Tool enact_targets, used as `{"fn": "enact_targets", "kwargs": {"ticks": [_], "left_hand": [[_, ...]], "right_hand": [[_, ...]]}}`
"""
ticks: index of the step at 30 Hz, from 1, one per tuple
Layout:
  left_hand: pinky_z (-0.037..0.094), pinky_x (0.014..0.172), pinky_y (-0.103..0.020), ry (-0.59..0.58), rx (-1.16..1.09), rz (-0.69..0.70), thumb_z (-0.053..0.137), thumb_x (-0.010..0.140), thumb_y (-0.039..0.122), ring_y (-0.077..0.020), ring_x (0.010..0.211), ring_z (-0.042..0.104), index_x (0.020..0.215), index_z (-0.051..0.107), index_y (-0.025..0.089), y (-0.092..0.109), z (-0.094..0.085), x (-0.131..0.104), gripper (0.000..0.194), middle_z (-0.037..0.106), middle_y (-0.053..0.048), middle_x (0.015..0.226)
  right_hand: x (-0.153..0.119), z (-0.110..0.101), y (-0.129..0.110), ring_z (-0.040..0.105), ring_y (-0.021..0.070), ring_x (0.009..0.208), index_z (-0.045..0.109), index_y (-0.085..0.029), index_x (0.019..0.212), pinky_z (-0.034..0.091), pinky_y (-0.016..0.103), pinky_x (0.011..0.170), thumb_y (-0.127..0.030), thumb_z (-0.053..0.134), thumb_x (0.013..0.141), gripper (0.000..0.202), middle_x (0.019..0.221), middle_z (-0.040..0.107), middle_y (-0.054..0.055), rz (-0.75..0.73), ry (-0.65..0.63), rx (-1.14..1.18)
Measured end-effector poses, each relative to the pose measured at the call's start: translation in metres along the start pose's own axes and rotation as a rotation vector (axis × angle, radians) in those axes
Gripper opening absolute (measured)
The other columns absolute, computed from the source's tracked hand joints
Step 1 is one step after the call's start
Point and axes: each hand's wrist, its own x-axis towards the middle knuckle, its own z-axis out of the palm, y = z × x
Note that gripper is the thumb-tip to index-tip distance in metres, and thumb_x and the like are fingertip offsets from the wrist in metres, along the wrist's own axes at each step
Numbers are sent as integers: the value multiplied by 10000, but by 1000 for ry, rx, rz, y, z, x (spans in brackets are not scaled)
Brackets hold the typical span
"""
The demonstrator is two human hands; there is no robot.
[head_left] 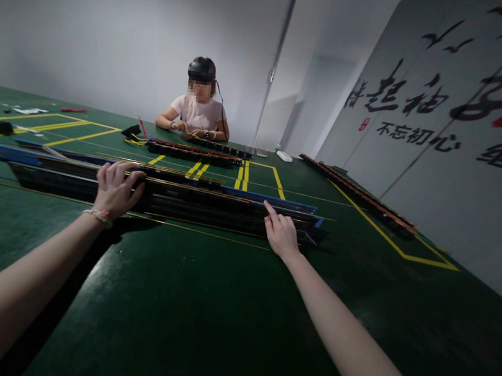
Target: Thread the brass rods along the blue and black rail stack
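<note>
A long, low black rack (pixel 175 208) with blue strips along its edges lies crosswise before me on the green table. Thin yellowish rods run lengthwise along it. My left hand (pixel 116 188), wearing a beaded bracelet, is closed over its left part, with the fingers over the top and the thumb at the near side. My right hand (pixel 281 231) grips near the right end. Its index finger stretches onto the blue edge, while the other fingers are curled and partly hidden.
Across the green table (pixel 198 316) sits a person (pixel 200 111) wearing a head device, hands at yellow wires. A black wired assembly (pixel 195 154) lies beyond the rack. Another long strip (pixel 360 195) runs along the right edge. Yellow tape (pixel 279 182) marks the table; a white object (pixel 283 156) lies behind.
</note>
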Motion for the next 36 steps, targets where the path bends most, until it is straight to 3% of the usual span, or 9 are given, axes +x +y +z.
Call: {"fn": "enact_targets", "kwargs": {"ticks": [3,5,10,13,19,28,33,36], "left_hand": [[120,1139,-548,28,-4,-6,458,877,340,-336,1355,291,1157,579,152,-6,0,-1,358,409,-137,1401],[148,1136,-540,-23,-55,46,459,868,339,-326,1346,320,1237,524,151,-1,2,-1,420,410,-143,1414],[201,1143,-438,-196,-97,311,379,900,332,-247,1351,350,1430,314,169,29,11,1,559,423,-116,1433],[193,1145,-422,-220,-90,379,364,912,331,-235,1339,370,1463,251,164,44,14,1,587,444,-116,1415],[191,1126,-445,-173,-78,277,383,906,320,-246,1256,438,1445,293,176,45,11,2,565,503,-117,1336],[201,1093,-472,-71,79,147,392,919,364,-273,1214,403,1203,556,182,11,2,3,375,515,-135,1237],[219,1074,-497,-20,112,39,390,927,381,-293,1237,360,1123,583,142,-2,-1,2,365,453,-158,1307],[227,1074,-491,-32,94,47,395,925,379,-295,1247,368,1165,549,121,-3,1,1,384,448,-163,1340]], "right_hand": [[0,-1,-1,572,197,771,357,-201,1447,392,337,757,-366,217,995,501,849,673,59,9,-9,7],[0,-1,-1,572,199,777,361,-188,1445,389,338,766,-356,224,994,500,849,673,63,8,-13,0],[0,-1,0,581,199,805,357,-182,1444,383,332,777,-359,231,994,500,875,683,62,0,-19,2],[0,-1,1,584,204,842,348,-180,1450,378,330,782,-393,250,990,516,946,690,72,-22,-11,-27],[0,0,3,580,200,851,340,-169,1454,373,321,786,-404,254,990,527,977,687,75,-41,-11,-51],[-1,1,3,580,200,852,332,-177,1458,371,326,786,-403,232,994,526,976,688,72,-35,-13,-46],[-1,2,4,588,194,857,325,-190,1459,379,324,792,-406,238,995,520,952,693,59,-28,-15,-44],[-1,1,3,589,196,863,334,-186,1455,379,325,792,-404,241,995,518,958,691,61,-19,-20,-24]]}}
